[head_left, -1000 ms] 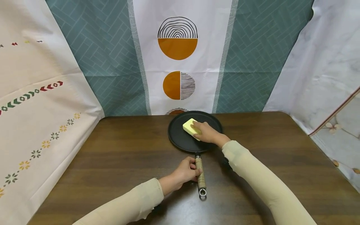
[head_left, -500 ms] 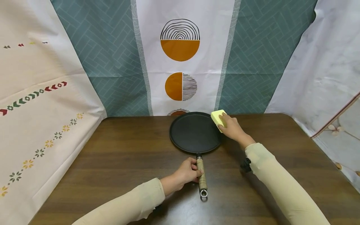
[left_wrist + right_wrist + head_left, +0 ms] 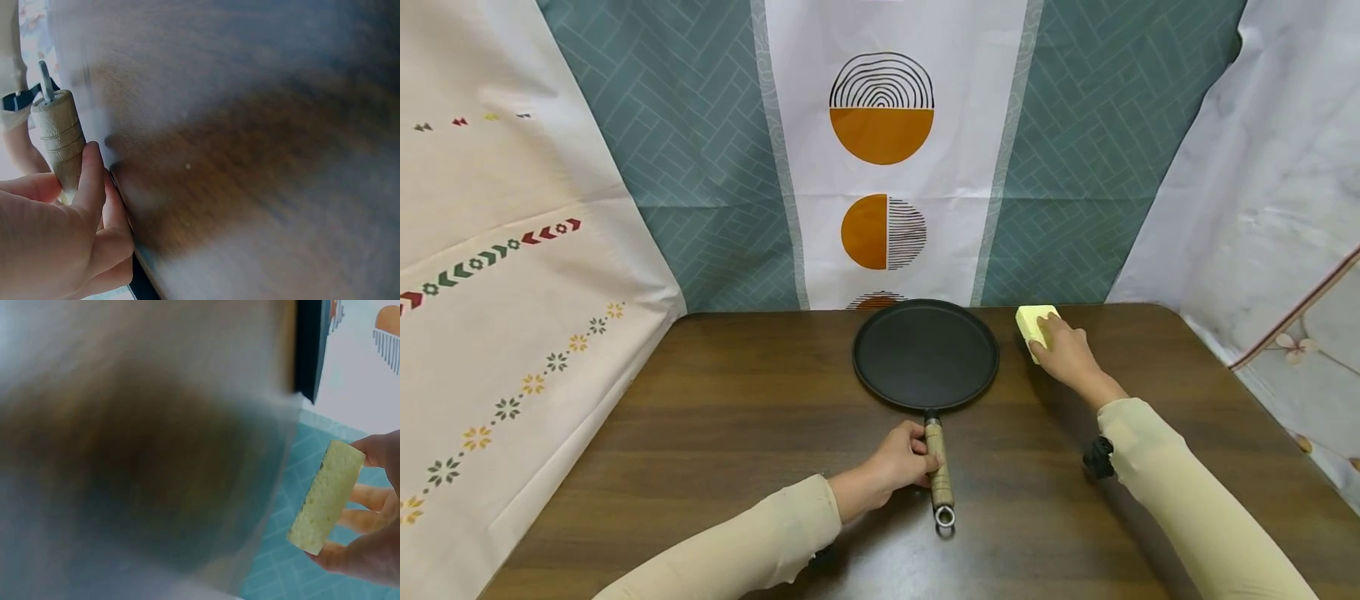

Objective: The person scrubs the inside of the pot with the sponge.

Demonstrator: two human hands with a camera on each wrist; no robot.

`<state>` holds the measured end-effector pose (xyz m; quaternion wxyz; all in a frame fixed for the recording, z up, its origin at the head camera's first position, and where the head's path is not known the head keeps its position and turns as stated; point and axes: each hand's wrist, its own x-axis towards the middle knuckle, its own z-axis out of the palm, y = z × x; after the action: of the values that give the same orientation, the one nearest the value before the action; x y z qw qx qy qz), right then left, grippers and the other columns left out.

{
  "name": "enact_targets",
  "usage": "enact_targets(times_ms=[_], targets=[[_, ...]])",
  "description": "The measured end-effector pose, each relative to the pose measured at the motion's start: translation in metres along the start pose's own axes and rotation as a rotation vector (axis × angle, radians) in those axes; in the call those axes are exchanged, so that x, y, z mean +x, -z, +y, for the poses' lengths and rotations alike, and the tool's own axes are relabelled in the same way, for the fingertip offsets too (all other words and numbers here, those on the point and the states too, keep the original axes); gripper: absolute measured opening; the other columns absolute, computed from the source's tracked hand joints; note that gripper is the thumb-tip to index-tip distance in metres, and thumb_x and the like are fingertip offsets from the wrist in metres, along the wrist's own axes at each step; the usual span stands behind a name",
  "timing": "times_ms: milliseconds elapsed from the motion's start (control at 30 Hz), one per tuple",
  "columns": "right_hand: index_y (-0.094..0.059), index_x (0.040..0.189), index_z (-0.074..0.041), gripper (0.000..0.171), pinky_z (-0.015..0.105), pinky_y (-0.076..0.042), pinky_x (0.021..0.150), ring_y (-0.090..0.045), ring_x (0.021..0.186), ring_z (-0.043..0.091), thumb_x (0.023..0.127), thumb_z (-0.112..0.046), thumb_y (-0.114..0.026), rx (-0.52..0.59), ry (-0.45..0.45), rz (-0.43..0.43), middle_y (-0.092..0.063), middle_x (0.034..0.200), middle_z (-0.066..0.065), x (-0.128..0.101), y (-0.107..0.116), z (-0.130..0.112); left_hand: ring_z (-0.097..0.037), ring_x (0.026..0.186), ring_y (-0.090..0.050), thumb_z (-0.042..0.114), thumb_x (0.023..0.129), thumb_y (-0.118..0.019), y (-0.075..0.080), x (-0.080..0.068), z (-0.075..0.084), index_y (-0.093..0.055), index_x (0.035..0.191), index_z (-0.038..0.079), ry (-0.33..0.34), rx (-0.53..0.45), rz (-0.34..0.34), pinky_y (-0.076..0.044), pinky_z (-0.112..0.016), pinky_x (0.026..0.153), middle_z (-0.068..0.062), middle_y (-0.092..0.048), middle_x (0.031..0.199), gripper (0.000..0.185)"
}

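Observation:
A flat black griddle pan lies on the table, its light wooden handle pointing toward the front and ending in a metal ring. My left hand pinches that handle from the left between thumb and fingers. In the left wrist view the thumb and fingers press on the ribbed wood of the handle. To the right of the pan, my right hand grips a pale yellow sponge. The right wrist view shows the sponge held by its ends, above the table surface.
The brown wooden table reaches back to a hanging teal and white cloth right behind the pan. A cream embroidered cloth borders the left side, and a whitish marbled cloth the right.
My right hand has carried the sponge from the pan's surface over its right rim to a spot right of the pan. My left hand has stayed on the handle.

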<state>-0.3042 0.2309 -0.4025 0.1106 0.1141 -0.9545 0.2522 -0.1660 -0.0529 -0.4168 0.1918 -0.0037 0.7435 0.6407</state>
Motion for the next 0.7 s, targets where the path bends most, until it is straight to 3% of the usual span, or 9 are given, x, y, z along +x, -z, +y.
enact_targets(times_ms=[167,367,700], targets=[[-0.040,0.133,0.019,0.052,0.069,-0.025,0.100,-0.032,0.122,0.062,0.095,-0.013,-0.053,0.007,-0.044,-0.056,-0.030,0.138,0.044,-0.009,-0.001,0.009,-0.023,0.073,-0.058,-0.010,0.085,-0.064,0.000,0.001,0.000,-0.042,0.121,-0.011,-0.002,-0.006,-0.003,-0.061,-0.036,0.065,-0.013,-0.043,0.094,0.042],[-0.044,0.126,0.023,0.048,0.065,-0.031,0.090,-0.044,0.113,0.057,0.093,-0.010,-0.056,-0.040,-0.040,-0.015,-0.040,0.131,0.043,-0.014,-0.004,0.017,-0.023,0.073,-0.058,-0.010,0.085,-0.064,0.000,0.000,-0.001,-0.043,0.121,-0.010,0.002,-0.002,-0.002,-0.060,-0.036,0.066,-0.013,-0.043,0.094,0.042],[-0.045,0.123,0.024,0.049,0.062,-0.033,0.087,-0.038,0.124,0.054,0.091,-0.011,-0.055,-0.081,-0.064,-0.033,-0.044,0.128,0.041,-0.013,-0.008,0.015,-0.023,0.075,-0.057,-0.009,0.086,-0.065,0.000,0.002,-0.001,-0.043,0.121,-0.010,-0.002,0.000,-0.005,-0.060,-0.036,0.066,-0.011,-0.042,0.092,0.041]])
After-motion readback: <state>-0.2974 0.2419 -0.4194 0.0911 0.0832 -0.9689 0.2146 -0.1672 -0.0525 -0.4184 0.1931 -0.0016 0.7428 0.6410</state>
